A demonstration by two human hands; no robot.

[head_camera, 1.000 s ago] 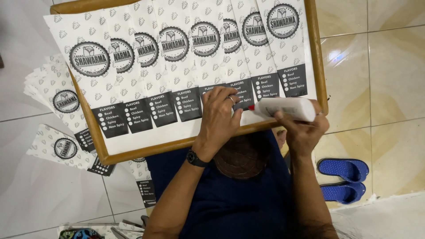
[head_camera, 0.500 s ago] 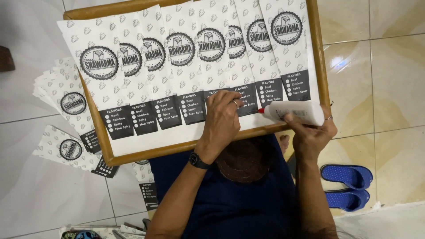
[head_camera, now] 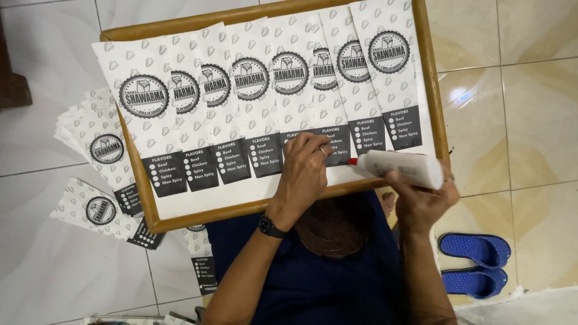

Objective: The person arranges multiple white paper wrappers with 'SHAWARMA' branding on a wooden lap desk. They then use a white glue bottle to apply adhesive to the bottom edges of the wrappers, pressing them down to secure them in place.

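floor: pale glossy tiles (head_camera: 530,108) all around, with a pair of blue sandals (head_camera: 475,265) at about 4 o'clock from the person's lap.
surface: wooden-rimmed board (head_camera: 435,90) resting across the knees, tilted slightly, carrying a fanned row of overlapping paper sleeves (head_camera: 253,108).
sleeves, look: white paper with a small grey repeat pattern, a round black badge near the top of each and a black tick-box panel near the bottom; each one overlaps its neighbour like roof tiles.
sleeves, handling: judged light, thin and floppy, easy to crease or slide out of the row; best pinned flat near the lower edge instead of lifted by a corner.
left hand (head_camera: 304,174): palm down at the board's 6 o'clock edge, fingers pressed together and flat on the lower ends of the middle sleeves; a ring and a dark wristwatch (head_camera: 268,227) show.
right hand (head_camera: 421,201): at 4 o'clock of the board, fingers wrapped around a white glue bottle (head_camera: 403,168) held nearly level.
bottle, look: smooth white plastic with a red nozzle pointing to 9 o'clock, tip just beside the left hand.
bottle, handling: probably light and squeezable, a bit slick; held around its middle.
spare sleeves (head_camera: 90,144): loose stacks on the floor at 9 o'clock and 7 o'clock, off the board.
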